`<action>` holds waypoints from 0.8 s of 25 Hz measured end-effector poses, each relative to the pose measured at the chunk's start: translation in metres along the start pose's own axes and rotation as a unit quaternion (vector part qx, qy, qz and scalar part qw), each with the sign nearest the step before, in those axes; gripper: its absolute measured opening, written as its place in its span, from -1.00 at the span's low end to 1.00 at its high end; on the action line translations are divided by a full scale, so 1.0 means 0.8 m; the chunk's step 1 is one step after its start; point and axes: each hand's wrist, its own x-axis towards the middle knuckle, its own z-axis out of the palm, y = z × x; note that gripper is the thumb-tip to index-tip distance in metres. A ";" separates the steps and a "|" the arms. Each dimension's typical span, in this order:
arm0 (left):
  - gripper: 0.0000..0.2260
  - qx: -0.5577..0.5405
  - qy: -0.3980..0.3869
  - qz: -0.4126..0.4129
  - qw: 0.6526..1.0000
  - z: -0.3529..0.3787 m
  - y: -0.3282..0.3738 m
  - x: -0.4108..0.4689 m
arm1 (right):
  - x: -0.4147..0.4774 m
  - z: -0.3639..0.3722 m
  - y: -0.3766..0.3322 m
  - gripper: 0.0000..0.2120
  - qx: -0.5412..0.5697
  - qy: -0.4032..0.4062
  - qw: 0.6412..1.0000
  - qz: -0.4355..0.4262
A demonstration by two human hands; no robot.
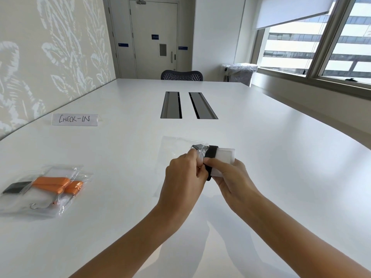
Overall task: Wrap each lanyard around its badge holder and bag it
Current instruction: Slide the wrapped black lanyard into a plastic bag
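Bright meeting room with a long white table (271, 161), a patterned wall to the left, windows (321, 47) to the right, and a closed door (153, 37) and dark mesh chair (181, 75) at the far end. In the tabletop, two grey cable slots (171, 105) side by side; further left, a folded paper sign (74, 119) lettered CHECK-IN. Near the left edge, a small pile of filled bags (40, 205), with orange lanyards (52, 184) and a dark strap (17, 187) inside. At the centre, just above the table, a white badge holder (225, 157) with a black lanyard (210, 156) wound around its middle, gripped at its near edge by the right hand (232, 179), thumb pressed on the band. Left hand (183, 175) pinching the mouth of a clear bag (174, 147) at the holder's left end, metal clip (197, 147) showing through the plastic; rest of the bag spread to the left behind that hand.
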 end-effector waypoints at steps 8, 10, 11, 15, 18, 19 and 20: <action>-0.88 0.017 0.007 -0.024 1.000 0.005 0.000 -0.002 | 0.001 -0.003 -0.007 -0.77 -0.081 -0.053 0.994 0.044; -0.88 0.046 0.005 -0.048 0.998 0.005 -0.003 -0.001 | -0.001 0.000 -0.004 -0.78 -0.062 -0.065 0.996 0.001; -0.86 0.058 0.004 -0.061 0.996 0.004 -0.004 -0.001 | 0.000 0.002 -0.002 -0.79 -0.079 -0.051 0.995 -0.035; -0.76 0.073 -0.005 -0.086 0.994 -0.002 -0.009 0.005 | 0.003 0.006 0.006 -0.81 -0.192 0.012 0.971 -0.140; -0.70 0.091 0.000 -0.087 0.992 -0.005 -0.008 0.008 | 0.002 0.006 0.007 -0.78 -0.269 0.045 0.943 -0.188; -0.70 0.093 0.010 -0.090 0.992 -0.007 -0.008 0.010 | 0.001 0.005 0.006 -0.76 -0.285 0.053 0.935 -0.203; -0.69 0.094 0.023 -0.094 0.991 -0.009 -0.009 0.012 | 0.000 0.005 0.006 -0.74 -0.297 0.055 0.928 -0.218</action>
